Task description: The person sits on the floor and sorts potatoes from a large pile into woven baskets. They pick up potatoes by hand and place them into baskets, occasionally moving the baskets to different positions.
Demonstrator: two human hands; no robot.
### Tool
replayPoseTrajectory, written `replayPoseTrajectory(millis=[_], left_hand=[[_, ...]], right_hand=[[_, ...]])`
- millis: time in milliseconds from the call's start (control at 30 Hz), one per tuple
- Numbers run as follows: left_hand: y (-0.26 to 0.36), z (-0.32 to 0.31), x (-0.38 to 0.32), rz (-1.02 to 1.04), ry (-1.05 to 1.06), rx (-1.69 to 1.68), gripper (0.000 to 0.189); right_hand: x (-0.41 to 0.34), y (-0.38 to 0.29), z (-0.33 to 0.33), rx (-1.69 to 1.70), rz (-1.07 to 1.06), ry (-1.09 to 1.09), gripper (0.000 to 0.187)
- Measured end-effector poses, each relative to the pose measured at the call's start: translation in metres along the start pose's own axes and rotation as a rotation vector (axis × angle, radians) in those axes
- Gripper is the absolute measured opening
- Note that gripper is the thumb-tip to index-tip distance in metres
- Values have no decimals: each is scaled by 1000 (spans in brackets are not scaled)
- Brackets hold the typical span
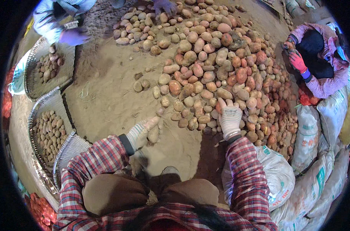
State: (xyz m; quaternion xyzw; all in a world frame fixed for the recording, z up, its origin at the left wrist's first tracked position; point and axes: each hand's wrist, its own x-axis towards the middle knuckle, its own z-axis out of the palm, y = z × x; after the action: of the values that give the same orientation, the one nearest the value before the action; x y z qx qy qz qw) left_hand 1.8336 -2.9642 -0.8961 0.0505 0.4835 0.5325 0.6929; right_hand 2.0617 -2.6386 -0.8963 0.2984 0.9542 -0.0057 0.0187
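Observation:
My left hand [142, 133], in a striped knit glove, is low over the bare floor left of the potato pile. A brownish potato [153, 135] is in its grasp, its far side hidden by the fingers. My right hand [231, 117], gloved in pale knit, reaches to the near edge of the pile [206, 93]. Its fingers curl around a reddish potato [218, 107], mostly covered by the glove. Potatoes of mixed sizes, tan to red, lie close around this hand.
Two woven baskets holding potatoes, a near basket [72, 148] and a far basket [66, 62], stand at left. Filled white sacks [304, 135] line the right side; one sack [276, 176] sits by my right forearm. Co-workers' gloved hands [74, 37] show at upper left, top and right.

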Motion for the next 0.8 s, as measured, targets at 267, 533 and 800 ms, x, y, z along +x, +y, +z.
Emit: replayPoseTrajectory(millis=[267, 533, 800], left_hand=[[18, 33, -6, 15, 88, -98, 55], [-2, 9, -32, -32, 128, -89, 62], [-7, -2, -27, 78, 122, -202, 82]], right_hand=[[-18, -141, -74, 1132, -78, -258, 49], [44, -34, 25, -68, 83, 141, 56], [38, -41, -13, 1462, 217, -38, 60]])
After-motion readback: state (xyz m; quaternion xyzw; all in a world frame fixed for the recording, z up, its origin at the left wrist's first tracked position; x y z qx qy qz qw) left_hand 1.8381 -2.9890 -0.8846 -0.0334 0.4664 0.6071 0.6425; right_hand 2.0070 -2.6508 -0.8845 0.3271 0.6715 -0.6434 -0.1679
